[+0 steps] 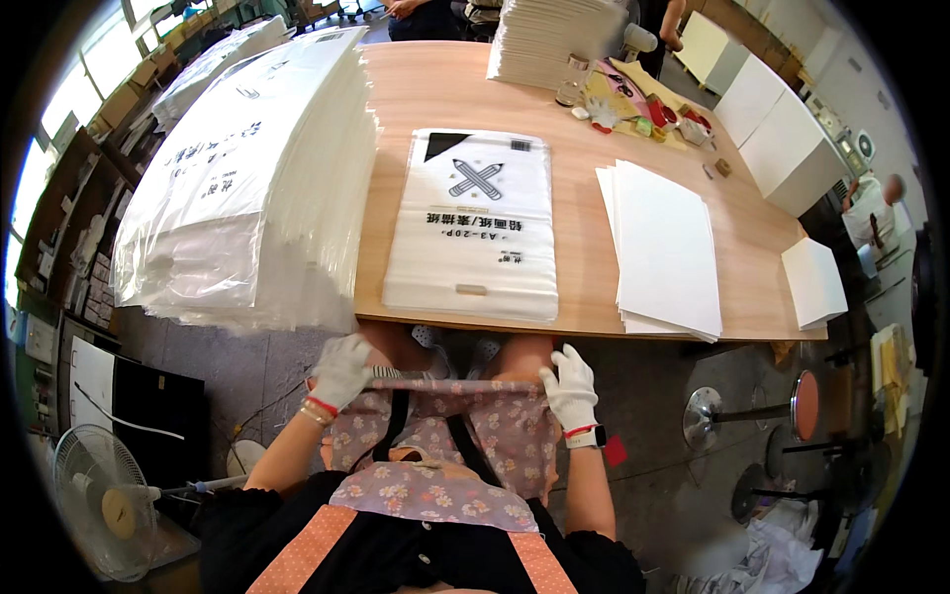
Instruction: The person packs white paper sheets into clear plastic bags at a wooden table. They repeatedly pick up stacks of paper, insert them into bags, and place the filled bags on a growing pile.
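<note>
My left hand (341,372), in a white glove, is closed on one corner of a pink floral apron (515,426). On the other side my right hand (571,388), also gloved, pinches the apron's opposite corner, so its edge stretches across my lap. Both hands are just below the table's front edge. In front of me lies a flat plastic bag (470,223) printed with crossed pencils. To its left rises a tall stack of packed plastic bags (242,188). A few loose white paper sheets (665,247) lie to its right.
A thick paper stack (544,40) and a glass jar (572,81) stand at the wooden table's (435,89) far side, beside small clutter. White boxes (777,129) are at the right. A fan (109,500) stands lower left, a stool (804,406) right. Other people are beyond the table.
</note>
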`<act>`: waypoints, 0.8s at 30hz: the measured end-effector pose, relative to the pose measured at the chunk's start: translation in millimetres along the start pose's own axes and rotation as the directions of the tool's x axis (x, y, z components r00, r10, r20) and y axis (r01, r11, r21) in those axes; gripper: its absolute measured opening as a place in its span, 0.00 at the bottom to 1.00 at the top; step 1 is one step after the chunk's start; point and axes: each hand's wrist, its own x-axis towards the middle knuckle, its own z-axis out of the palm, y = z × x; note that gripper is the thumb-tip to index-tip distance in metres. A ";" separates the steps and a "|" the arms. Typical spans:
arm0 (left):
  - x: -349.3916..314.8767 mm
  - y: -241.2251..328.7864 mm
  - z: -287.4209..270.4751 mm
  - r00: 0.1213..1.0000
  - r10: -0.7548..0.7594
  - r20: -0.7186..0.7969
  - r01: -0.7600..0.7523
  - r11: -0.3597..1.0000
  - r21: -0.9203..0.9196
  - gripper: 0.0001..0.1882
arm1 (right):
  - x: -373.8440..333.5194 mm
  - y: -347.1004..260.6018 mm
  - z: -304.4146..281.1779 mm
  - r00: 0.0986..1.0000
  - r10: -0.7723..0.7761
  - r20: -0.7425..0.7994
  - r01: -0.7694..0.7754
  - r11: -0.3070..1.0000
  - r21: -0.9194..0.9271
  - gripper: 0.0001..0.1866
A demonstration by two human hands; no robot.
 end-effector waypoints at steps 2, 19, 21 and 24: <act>44.0 35.6 -6.4 0.997 0.061 0.049 -0.042 0.944 -0.326 0.12 | 11.5 -26.1 -3.9 0.983 -0.058 -0.176 0.092 0.978 0.188 0.17; 198.0 49.1 74.1 0.951 0.042 0.305 0.130 0.844 -0.520 0.11 | -61.5 -109.5 53.7 0.913 -0.282 0.296 0.011 0.741 0.672 0.12; 204.3 65.2 33.2 0.954 0.084 0.288 0.055 0.895 -0.442 0.12 | -58.4 -102.3 53.6 0.903 -0.284 0.323 0.024 0.783 0.621 0.12; 197.1 44.4 80.1 0.980 0.002 0.199 0.139 0.711 -0.690 0.13 | -32.4 -102.3 41.5 0.865 -0.268 0.425 -0.073 0.770 0.634 0.14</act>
